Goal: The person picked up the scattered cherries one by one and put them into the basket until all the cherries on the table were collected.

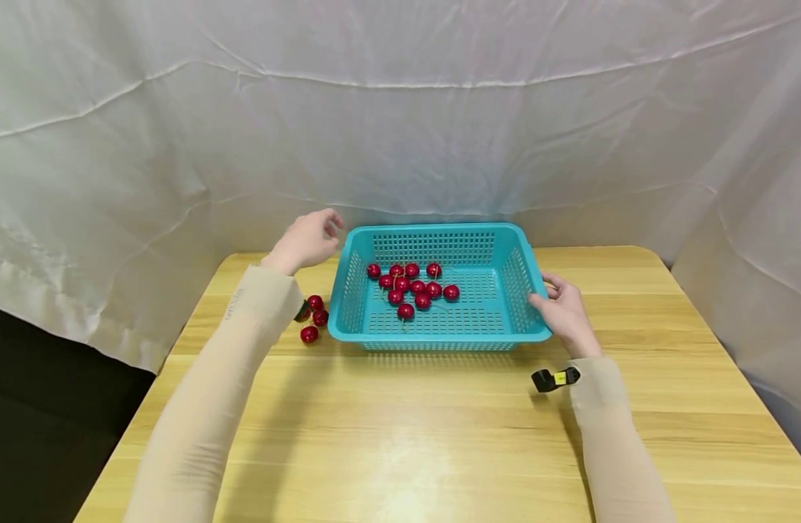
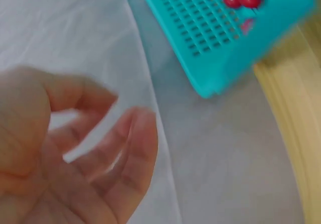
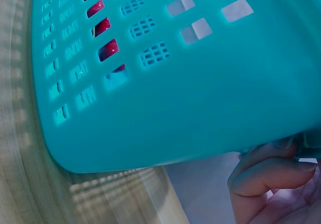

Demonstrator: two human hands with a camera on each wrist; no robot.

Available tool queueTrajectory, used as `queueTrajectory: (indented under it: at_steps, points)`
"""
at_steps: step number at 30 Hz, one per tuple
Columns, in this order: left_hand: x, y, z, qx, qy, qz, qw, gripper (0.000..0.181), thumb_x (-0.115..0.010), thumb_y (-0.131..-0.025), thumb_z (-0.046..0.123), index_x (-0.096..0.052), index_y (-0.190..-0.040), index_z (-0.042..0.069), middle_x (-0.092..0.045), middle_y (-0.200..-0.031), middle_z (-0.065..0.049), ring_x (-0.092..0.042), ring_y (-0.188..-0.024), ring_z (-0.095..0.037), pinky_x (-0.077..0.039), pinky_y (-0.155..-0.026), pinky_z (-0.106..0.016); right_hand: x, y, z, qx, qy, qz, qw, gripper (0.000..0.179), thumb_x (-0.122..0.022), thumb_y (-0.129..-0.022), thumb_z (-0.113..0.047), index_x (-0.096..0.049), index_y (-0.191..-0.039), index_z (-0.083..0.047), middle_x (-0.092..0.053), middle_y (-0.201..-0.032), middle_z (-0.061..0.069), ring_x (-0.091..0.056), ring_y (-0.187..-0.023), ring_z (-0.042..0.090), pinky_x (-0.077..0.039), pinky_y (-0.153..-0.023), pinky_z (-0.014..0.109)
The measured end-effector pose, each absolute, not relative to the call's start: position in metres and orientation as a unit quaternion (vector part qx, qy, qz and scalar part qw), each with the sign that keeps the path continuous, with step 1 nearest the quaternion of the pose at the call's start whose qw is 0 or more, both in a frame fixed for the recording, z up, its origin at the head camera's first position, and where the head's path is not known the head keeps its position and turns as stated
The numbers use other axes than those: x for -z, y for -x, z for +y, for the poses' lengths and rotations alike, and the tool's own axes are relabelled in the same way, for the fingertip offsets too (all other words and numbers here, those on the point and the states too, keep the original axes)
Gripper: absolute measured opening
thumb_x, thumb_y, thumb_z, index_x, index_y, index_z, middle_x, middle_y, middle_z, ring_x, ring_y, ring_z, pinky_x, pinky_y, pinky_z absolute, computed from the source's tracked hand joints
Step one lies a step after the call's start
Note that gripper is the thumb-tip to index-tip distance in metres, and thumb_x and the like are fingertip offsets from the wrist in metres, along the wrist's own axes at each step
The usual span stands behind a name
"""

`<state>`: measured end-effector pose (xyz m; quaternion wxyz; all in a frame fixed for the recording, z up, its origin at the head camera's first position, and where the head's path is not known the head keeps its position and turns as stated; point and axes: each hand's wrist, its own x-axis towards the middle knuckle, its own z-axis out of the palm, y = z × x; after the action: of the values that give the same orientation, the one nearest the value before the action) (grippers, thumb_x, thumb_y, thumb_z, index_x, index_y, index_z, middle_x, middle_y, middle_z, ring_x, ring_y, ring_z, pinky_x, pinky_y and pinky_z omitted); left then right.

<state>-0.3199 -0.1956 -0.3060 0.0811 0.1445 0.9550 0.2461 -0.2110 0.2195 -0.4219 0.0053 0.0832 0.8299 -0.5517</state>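
Observation:
A turquoise perforated plastic basket (image 1: 439,338) stands on the wooden table with several dark red cherries (image 1: 417,288) in its left and middle part. My right hand (image 1: 563,309) grips the basket's right rim, thumb on the inner side; in the right wrist view its curled fingers (image 3: 271,179) sit under the rim. Off the basket's far left corner, my left hand (image 1: 311,238) is raised in the air with loosely bent fingers. The left wrist view shows nothing between those fingers (image 2: 143,138), which are apart from the basket.
Several more cherries (image 1: 309,334) lie on the table (image 1: 407,436) just left of the basket, partly behind the left wrist. A pale cloth (image 1: 433,145) hangs behind and beside the table. A small black device (image 1: 555,379) is attached at the right wrist.

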Motion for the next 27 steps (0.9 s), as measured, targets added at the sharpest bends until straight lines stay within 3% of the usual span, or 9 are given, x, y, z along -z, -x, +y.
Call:
queueTrajectory:
  at_steps: [5,10,15,20,27]
  points:
    - [0.315,0.314,-0.222,-0.249,-0.102,0.962,0.042,0.041,-0.041,-0.095,0.009,-0.053,-0.134,0.004,-0.062,-0.124,-0.021,-0.059,-0.1,-0.035,-0.051,-0.083,-0.046,0.423,0.212,0.22,0.556,-0.083,0.827,0.003,0.063,-0.051,-0.099,-0.012,-0.029,-0.156,0.003,-0.056,-0.139,0.035,-0.069,-0.106,0.026,-0.061,-0.077,0.028]
    - [0.33,0.307,-0.242,-0.247,-0.095,0.962,0.061,0.043,-0.041,-0.094,0.01,-0.051,-0.135,0.002,-0.062,-0.125,-0.023,-0.058,-0.095,-0.033,-0.048,-0.075,-0.04,0.424,0.212,0.221,0.564,-0.081,0.822,0.003,0.064,-0.05,-0.099,-0.011,-0.028,-0.156,0.002,-0.055,-0.14,0.035,-0.069,-0.098,0.013,-0.059,-0.074,0.024]
    - [0.347,0.299,-0.258,-0.237,-0.09,0.964,0.086,0.041,-0.042,-0.095,0.011,-0.052,-0.134,0.002,-0.062,-0.124,-0.024,-0.057,-0.082,-0.028,-0.046,-0.067,-0.034,0.424,0.211,0.221,0.559,-0.081,0.826,0.006,0.063,-0.05,-0.099,-0.011,-0.028,-0.156,0.002,-0.055,-0.139,0.035,-0.069,-0.107,0.028,-0.06,-0.076,0.027]
    - [0.36,0.289,-0.265,-0.216,-0.115,0.964,0.109,0.033,-0.045,-0.096,0.012,-0.058,-0.125,0.003,-0.064,-0.12,-0.023,-0.06,-0.094,-0.031,-0.048,-0.074,-0.038,0.425,0.211,0.22,0.557,-0.082,0.827,0.009,0.063,-0.05,-0.1,-0.012,-0.028,-0.157,0.002,-0.055,-0.14,0.034,-0.064,-0.117,0.042,-0.061,-0.08,0.032]
    - [0.381,0.275,-0.269,-0.207,-0.141,0.96,0.127,0.029,-0.053,-0.094,0.012,-0.06,-0.121,0.002,-0.067,-0.115,-0.021,-0.062,-0.093,-0.031,-0.051,-0.078,-0.04,0.424,0.212,0.221,0.56,-0.081,0.824,0.008,0.063,-0.05,-0.1,-0.012,-0.027,-0.157,0.001,-0.054,-0.141,0.034,-0.063,-0.119,0.042,-0.061,-0.08,0.03]
